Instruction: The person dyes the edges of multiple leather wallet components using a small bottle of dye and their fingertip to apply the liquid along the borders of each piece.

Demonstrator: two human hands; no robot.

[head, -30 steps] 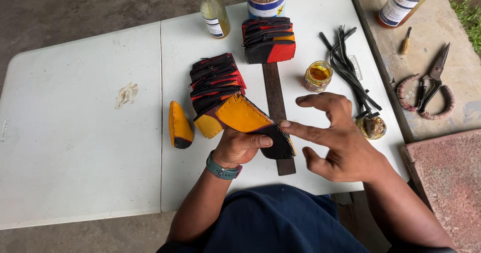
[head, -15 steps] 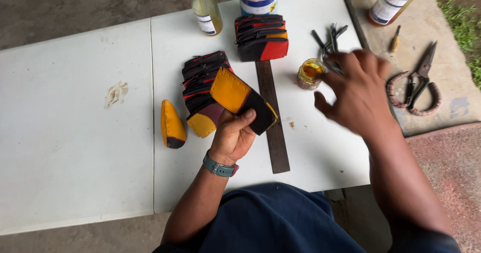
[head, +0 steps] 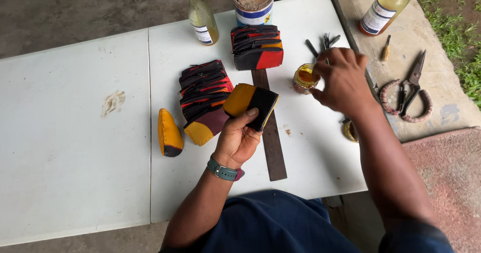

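My left hand (head: 238,138) holds a small yellow and black leather pouch (head: 250,101) above the white table (head: 75,173), thumb pressed on its black end. Just left of it lies a stack of similar pouches (head: 203,92) in black, red, yellow and maroon. My right hand (head: 343,80) hovers over the table's right side, fingers bunched near a small glass jar of yellow glue (head: 303,77) and several dark thin sticks (head: 323,42). Whether the right fingers pinch anything is hidden.
A second pouch stack (head: 256,46) sits at the back, with a dark wooden strip (head: 269,138) running toward me. A single yellow pouch (head: 169,133) lies left. Two glass bottles (head: 201,16), (head: 386,5) and a tin can (head: 253,1) stand behind. Scissors (head: 412,82) rest on the concrete ledge.
My right hand has left the pouch and moved right and back toward the glue jar. My left hand has lifted and turned the pouch slightly.
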